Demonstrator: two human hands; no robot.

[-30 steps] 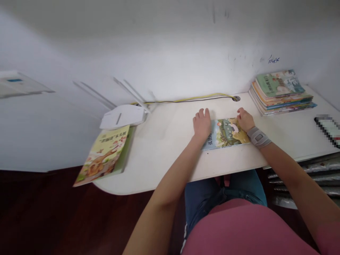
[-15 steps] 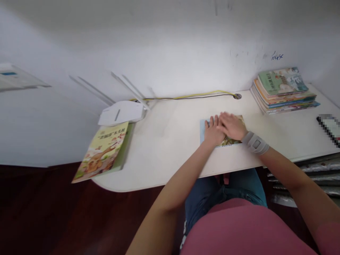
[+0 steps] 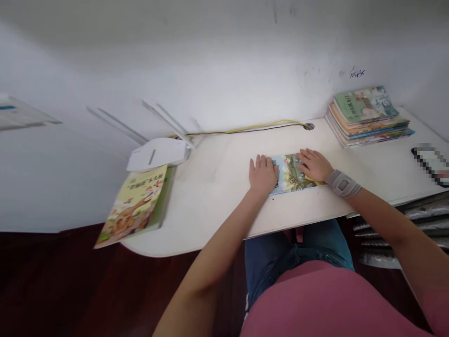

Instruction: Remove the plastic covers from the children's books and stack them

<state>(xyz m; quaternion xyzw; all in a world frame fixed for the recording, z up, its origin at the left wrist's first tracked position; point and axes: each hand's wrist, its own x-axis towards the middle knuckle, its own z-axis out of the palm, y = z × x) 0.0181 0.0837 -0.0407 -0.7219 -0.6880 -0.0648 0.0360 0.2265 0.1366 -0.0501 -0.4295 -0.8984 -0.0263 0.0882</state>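
Observation:
A picture book (image 3: 289, 174) with a light blue and green illustrated cover lies flat on the white desk (image 3: 217, 196) in front of me. My left hand (image 3: 263, 174) rests over its left edge, fingers stretched out and pointing away from me. Across the book's right part lies my right hand (image 3: 315, 166), its fingers spread over the cover. A grey band (image 3: 343, 183) wraps my right wrist. Both palms face down, and they hide the two ends of the book.
A stack of books (image 3: 368, 117) stands at the back right, with a phone (image 3: 430, 164) nearer the right edge. On the left, a yellow-green book (image 3: 135, 206) overhangs the desk beside a white router (image 3: 157, 153). Cables (image 3: 238, 129) run along the wall.
My hands have moved apart from touching over the book. The left has slid to the left edge, the right lies farther right, and more of the cover shows. The view has shifted slightly.

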